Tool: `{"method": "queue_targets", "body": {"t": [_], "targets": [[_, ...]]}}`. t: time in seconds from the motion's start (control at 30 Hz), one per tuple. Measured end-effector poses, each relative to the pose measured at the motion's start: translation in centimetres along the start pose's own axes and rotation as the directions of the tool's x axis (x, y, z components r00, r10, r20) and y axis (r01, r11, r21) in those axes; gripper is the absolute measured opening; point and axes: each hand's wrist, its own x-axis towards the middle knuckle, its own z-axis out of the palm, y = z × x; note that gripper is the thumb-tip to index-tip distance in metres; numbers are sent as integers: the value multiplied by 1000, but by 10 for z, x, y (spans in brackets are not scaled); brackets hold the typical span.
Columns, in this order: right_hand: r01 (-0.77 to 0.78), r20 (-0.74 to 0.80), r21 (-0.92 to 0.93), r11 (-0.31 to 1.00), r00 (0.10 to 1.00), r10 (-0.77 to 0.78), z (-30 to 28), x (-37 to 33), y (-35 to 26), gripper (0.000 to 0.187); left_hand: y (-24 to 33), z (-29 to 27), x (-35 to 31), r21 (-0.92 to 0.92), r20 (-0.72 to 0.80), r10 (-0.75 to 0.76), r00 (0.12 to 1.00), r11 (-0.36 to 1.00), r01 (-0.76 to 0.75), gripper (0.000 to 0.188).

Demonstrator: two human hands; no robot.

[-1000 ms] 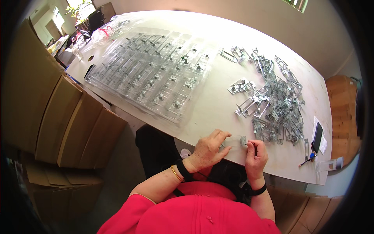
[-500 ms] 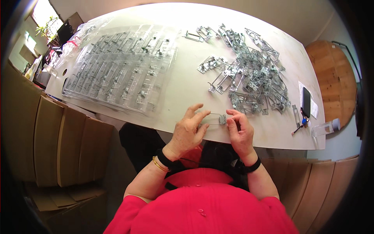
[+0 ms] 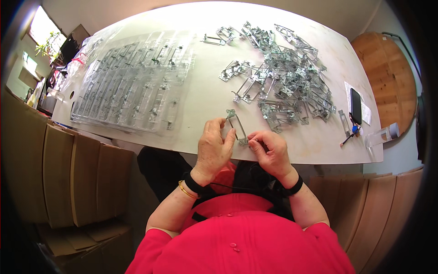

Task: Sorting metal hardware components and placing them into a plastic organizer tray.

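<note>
A slim metal bracket (image 3: 242, 142), made of two end plates joined by long thin rods, tilts above the near table edge between my hands. My left hand (image 3: 214, 145) is closed on its left side, with the thumb near the lower part and the fingers bent behind. Next to the bracket's near end, the thumb and fingers of my right hand (image 3: 271, 150) are pinched together. Whatever lies between those fingertips is too small or hidden to make out. Beyond my hands lies a tangled pile of similar metal brackets (image 3: 292, 75).
Clear plastic trays (image 3: 132, 82) filled with brackets cover the table's left side. At the right lie a phone (image 3: 356, 106) on paper, a single bracket (image 3: 343, 122), keys (image 3: 355, 129) and a clear bottle (image 3: 381, 136). Cardboard (image 3: 61, 173) stands below the table's left edge.
The bracket has turned from lying crosswise to pointing away from me. My left hand has closed on it, and my right fingers have moved left and pinched together.
</note>
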Motion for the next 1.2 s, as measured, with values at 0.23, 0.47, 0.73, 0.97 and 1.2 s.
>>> {"method": "queue_targets", "body": {"t": [0.23,0.47,0.73,0.97,1.2], "targets": [[58,13,13,998,998,-59,-2,2,-1,12,15,10,6,176,31,-24,999,984,18,32],[-32,-85,83,996,996,39,0,-5,2,9,7,2,4,146,82,19,996,989,-31,30],[-47,-233,29,998,971,53,7,-3,5,13,10,2,-7,315,29,251,967,916,-248,36],[4,-173,-122,993,985,-26,6,0,2,13,16,4,-13,375,83,298,951,875,-307,48],[4,-161,-160,987,987,-30,6,0,1,16,15,5,-16,444,128,272,954,844,-301,59]]}}
